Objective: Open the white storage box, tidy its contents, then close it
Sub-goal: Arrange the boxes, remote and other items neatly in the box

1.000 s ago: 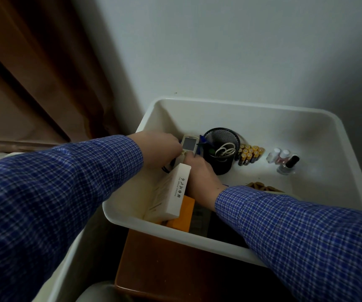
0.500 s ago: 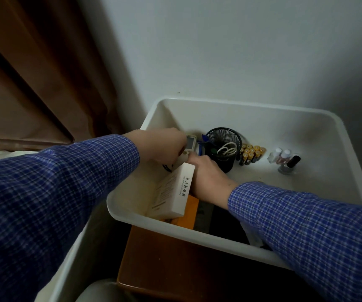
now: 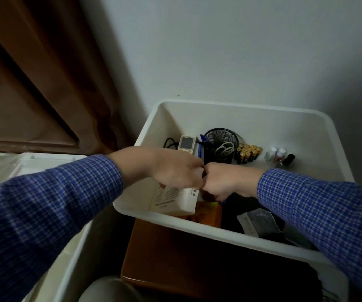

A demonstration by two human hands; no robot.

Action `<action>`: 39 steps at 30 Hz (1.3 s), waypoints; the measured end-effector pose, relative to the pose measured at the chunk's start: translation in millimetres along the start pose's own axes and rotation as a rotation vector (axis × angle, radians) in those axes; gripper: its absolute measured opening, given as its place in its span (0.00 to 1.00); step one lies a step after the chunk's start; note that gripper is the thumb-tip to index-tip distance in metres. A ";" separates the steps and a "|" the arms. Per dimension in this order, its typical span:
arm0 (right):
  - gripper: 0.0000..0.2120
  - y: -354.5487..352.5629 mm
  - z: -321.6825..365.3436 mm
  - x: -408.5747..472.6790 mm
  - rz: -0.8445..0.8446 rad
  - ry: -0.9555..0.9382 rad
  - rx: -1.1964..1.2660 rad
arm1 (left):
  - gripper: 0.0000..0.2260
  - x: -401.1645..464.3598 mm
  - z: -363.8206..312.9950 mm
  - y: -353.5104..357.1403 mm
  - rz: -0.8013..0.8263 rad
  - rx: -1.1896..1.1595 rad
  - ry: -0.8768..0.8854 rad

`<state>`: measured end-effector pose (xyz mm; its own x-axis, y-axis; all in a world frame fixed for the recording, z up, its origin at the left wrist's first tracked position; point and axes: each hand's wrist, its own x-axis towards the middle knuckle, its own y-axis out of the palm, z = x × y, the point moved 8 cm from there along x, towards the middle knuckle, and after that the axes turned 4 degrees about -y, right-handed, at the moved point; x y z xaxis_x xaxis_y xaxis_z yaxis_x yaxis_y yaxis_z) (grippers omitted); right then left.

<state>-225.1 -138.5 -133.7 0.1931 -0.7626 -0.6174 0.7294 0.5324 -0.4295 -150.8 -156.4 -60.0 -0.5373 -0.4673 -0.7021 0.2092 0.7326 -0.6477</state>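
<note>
The white storage box (image 3: 241,105) stands open against the wall. Along its back lie a black cable (image 3: 168,141), a white remote (image 3: 186,144), a black mesh cup (image 3: 220,138) with scissors, several batteries (image 3: 248,153) and three small bottles (image 3: 280,155). A white carton (image 3: 172,201) leans at the front left beside an orange box (image 3: 209,214). My left hand (image 3: 171,168) reaches down over the carton's top end and grips it. My right hand (image 3: 223,182) is curled knuckle to knuckle against the left; what its fingers hold is hidden.
A grey printed packet (image 3: 258,222) lies on dark items at the box's front right. The box sits on a brown wooden surface (image 3: 164,258). A white lid-like tray (image 3: 45,163) is at the left, below a brown curtain (image 3: 34,83).
My left hand let go of the remote, which now lies at the back left, and dropped onto the white carton. My right hand pulled back and curled up against the left.
</note>
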 end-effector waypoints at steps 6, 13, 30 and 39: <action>0.16 6.8 7.4 -6.8 0.163 0.005 -0.205 | 0.12 -7.9 15.5 -10.0 -0.012 -0.107 -0.093; 0.09 16.9 12.9 -6.6 0.300 0.047 -0.075 | 0.06 -31.2 45.7 -33.0 -0.121 0.098 -0.220; 0.08 -98.5 12.2 -63.3 -0.190 -0.098 -0.231 | 0.18 -14.7 37.8 -45.5 0.059 0.177 -0.160; 0.11 -88.3 1.1 -57.6 -0.134 -0.074 -0.169 | 0.15 10.2 35.3 -26.8 0.299 0.337 -0.163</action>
<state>-299.9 -142.1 -59.5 0.1546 -0.8522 -0.4999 0.6329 0.4739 -0.6122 -133.0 -198.3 -60.3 -0.2841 -0.3515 -0.8920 0.6027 0.6581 -0.4513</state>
